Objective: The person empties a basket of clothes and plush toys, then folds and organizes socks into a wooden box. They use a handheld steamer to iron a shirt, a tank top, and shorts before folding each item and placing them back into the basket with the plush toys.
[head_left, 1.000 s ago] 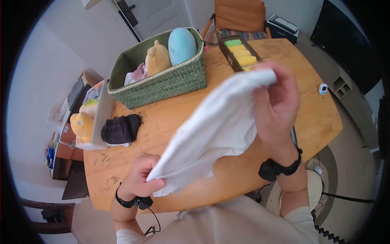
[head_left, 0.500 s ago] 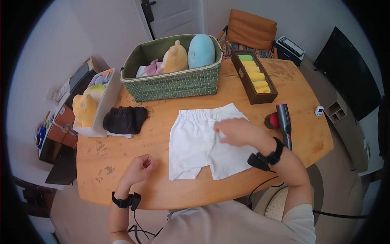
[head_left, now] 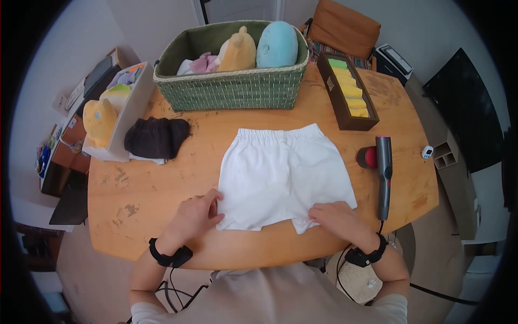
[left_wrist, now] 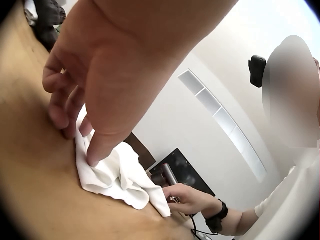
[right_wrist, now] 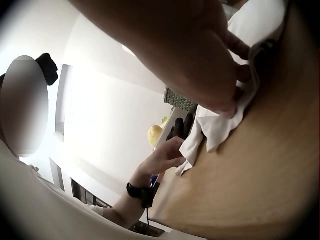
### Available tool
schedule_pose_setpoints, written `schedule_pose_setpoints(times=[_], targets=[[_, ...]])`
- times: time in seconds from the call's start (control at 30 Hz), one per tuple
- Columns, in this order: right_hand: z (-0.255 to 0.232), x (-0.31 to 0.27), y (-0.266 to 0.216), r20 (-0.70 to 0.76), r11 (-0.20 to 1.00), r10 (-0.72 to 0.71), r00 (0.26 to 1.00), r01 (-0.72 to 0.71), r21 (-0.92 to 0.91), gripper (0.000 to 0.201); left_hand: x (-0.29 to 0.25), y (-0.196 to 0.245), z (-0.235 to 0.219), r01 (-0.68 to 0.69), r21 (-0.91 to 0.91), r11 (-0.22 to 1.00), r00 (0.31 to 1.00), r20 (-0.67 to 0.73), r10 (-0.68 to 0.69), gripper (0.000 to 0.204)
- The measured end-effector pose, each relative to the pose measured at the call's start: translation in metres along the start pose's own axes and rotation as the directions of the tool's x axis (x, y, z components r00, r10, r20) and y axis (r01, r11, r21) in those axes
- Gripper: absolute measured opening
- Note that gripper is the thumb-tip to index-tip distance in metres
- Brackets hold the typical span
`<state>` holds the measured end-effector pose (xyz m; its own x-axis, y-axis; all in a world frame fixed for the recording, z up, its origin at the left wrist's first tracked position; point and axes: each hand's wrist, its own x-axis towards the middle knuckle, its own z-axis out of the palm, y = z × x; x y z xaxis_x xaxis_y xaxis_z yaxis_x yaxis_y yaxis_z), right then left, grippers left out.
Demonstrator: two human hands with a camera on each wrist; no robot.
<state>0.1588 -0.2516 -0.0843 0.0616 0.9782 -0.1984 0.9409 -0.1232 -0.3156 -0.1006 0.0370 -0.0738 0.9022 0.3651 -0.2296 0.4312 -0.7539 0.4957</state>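
Note:
White shorts lie spread on the wooden table in the head view, elastic waistband toward the far side. My left hand is at their lower left corner, its curled fingers and thumb pinching the side edge. In the left wrist view, that thumb lies on rumpled white cloth. Near the lower right, my right hand pinches the hem of the right leg. The right wrist view shows its fingertips at the lifted, folded hem.
Behind the shorts stands a green woven basket with plush toys. A brown box of yellow and green rolled items and a dark handheld appliance are at right. Folded dark clothing sits beside a white bin at left.
The white shorts went from being held in the air by both hands to lying flat on the table. My right hand moved from over their middle to the hem; my left hand came to their left edge.

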Motion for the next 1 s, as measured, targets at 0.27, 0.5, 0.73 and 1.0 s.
schedule_pose_setpoints(times=[0.27,0.5,0.73,1.0], targets=[[-0.048,-0.007,-0.004,0.152,0.938,0.317,0.936,-0.333,0.098,0.01,-0.007,0.005,0.008,0.012,0.016,1.0,0.992,0.122,-0.014,0.017],[-0.025,-0.007,0.007,0.236,0.953,0.302,0.923,-0.298,-0.056,0.014,-0.006,0.001,0.002,-0.221,0.056,0.974,0.973,0.085,0.216,0.011],[-0.044,0.005,-0.007,0.254,0.937,0.334,0.908,-0.29,-0.197,0.009,0.065,-0.012,0.0,0.037,-0.009,0.999,0.985,-0.17,-0.038,0.02],[-0.018,0.003,0.004,0.095,0.99,0.122,0.988,-0.128,0.065,0.007,0.082,-0.041,-0.036,0.043,0.042,0.998,0.941,-0.339,-0.026,0.019]])
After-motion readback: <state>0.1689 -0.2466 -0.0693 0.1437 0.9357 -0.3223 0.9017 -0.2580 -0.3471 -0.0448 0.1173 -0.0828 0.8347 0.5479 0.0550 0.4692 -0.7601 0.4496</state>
